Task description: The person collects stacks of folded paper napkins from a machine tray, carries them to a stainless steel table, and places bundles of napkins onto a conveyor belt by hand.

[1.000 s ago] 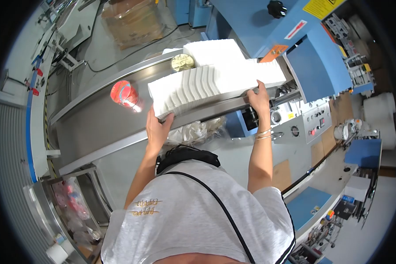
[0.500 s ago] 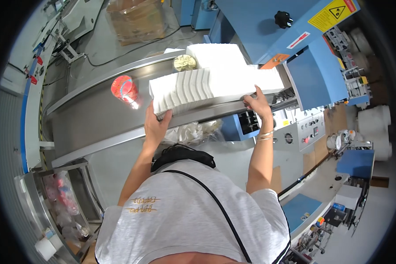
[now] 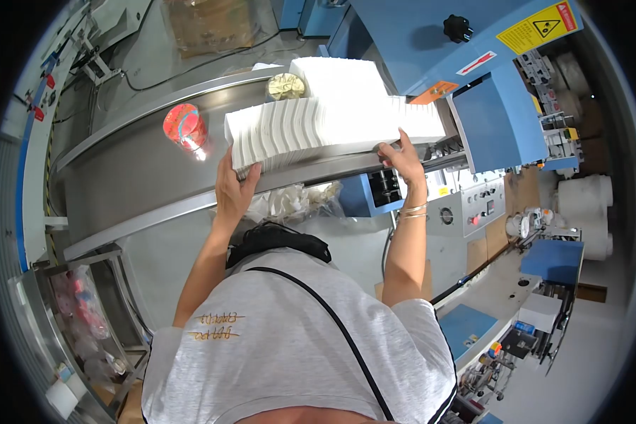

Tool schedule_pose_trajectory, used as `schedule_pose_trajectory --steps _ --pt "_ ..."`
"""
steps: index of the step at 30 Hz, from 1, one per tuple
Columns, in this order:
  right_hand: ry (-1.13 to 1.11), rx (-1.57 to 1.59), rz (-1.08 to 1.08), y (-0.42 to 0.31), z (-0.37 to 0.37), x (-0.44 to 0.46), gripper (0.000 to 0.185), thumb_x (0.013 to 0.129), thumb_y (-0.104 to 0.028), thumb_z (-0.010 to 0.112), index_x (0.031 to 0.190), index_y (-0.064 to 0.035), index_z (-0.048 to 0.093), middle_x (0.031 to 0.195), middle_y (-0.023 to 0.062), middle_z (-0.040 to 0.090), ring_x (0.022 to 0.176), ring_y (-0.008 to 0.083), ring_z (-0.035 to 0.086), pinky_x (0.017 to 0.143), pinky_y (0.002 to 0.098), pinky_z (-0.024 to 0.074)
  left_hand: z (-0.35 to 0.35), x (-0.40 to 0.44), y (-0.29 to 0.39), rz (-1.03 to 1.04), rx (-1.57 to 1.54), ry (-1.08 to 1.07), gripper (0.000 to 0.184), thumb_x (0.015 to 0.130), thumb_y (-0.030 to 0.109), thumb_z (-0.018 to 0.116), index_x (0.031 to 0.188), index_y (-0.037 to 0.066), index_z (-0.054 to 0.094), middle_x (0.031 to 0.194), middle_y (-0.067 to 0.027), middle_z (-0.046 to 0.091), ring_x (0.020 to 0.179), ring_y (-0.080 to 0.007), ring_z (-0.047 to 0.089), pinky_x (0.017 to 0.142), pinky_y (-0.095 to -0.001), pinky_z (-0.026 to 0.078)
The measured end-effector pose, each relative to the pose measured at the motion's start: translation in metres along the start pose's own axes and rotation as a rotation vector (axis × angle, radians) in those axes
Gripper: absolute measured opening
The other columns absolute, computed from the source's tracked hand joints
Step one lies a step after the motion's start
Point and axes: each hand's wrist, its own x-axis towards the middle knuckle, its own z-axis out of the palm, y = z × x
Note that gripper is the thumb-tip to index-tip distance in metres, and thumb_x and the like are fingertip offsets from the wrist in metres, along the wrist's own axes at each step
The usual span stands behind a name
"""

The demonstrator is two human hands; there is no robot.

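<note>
Clamped at one end in left hand [image 3: 234,185] — thumb and fingers around corner; touched along near side by right hand [image 3: 404,160], thumb and forefinger apart: long white row of thin layered sheets [image 3: 283,131]. Lying beyond both grips on grey metal worktop [image 3: 120,191] — long axis running from left past right, neither nearer.

The stack [image 3: 275,134] at twelve o'clock is white, lined with wavy grey stripes. At ten, a red container [image 3: 186,126] shows a pale-blue ring. The surface [image 3: 134,169] toward nine is silver-grey. At one, a blue machine [image 3: 410,42] bears a black knob [image 3: 458,29] and a yellow warning label [image 3: 537,30]. At six, a light-grey shirt [image 3: 290,353] carries orange lettering [image 3: 218,327].
</note>
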Motion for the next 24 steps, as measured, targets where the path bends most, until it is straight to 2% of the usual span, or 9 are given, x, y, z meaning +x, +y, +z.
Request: schedule_pose_trajectory --steps 10,13,19,22,24 --pt "-0.039 0.025 0.005 -0.0029 -0.0009 -0.0013 0.086 0.083 -0.014 0.070 0.148 0.0086 0.017 0.096 0.0116 0.062 0.079 0.0145 0.061 0.058 0.0224 0.0505 -0.0013 -0.0005 -0.0013 -0.026 -0.015 -0.018 0.058 0.089 0.025 0.068 0.133 -0.005 0.046 0.123 -0.0240 0.056 0.113 -0.0399 0.055 0.095 -0.0445 0.045" --pt "-0.058 -0.011 0.039 -0.0008 -0.0023 -0.0005 0.082 0.086 -0.017 0.068 0.150 0.0026 0.020 0.115 0.0125 0.059 0.089 0.0164 0.064 0.064 0.0242 0.0518 -0.0013 -0.0007 -0.0021 -0.025 -0.010 -0.016 0.058 0.089 0.026 0.067 0.133 -0.005 0.046 0.123 -0.0238 0.056 0.113 -0.0396 0.055 0.095 -0.0445 0.045" --pt "-0.049 -0.013 0.039 -0.0043 -0.0002 -0.0044 0.083 0.086 -0.017 0.068 0.150 0.0024 0.019 0.117 0.0125 0.059 0.090 0.0164 0.063 0.065 0.0246 0.0514 -0.0014 -0.0007 -0.0010 -0.011 0.000 -0.009 0.056 0.089 0.025 0.067 0.132 -0.005 0.047 0.122 -0.0241 0.057 0.113 -0.0402 0.055 0.095 -0.0445 0.044" --pt "-0.041 0.025 -0.012 -0.0015 0.0011 -0.0034 0.087 0.084 -0.015 0.070 0.149 0.0068 0.017 0.101 0.0110 0.061 0.083 0.0142 0.061 0.060 0.0223 0.0504 -0.0016 0.0001 0.0013 0.004 0.004 0.006 0.056 0.089 0.025 0.068 0.131 -0.005 0.047 0.121 -0.0242 0.057 0.112 -0.0402 0.055 0.094 -0.0443 0.045" --pt "-0.054 0.005 0.015 -0.0027 0.0007 -0.0041 0.086 0.085 -0.016 0.069 0.150 0.0044 0.016 0.112 0.0125 0.059 0.087 0.0156 0.062 0.063 0.0237 0.0507 -0.0014 0.0003 0.0003 0.022 0.016 0.009 0.056 0.089 0.024 0.068 0.131 -0.005 0.047 0.121 -0.0241 0.057 0.111 -0.0400 0.056 0.094 -0.0440 0.045"
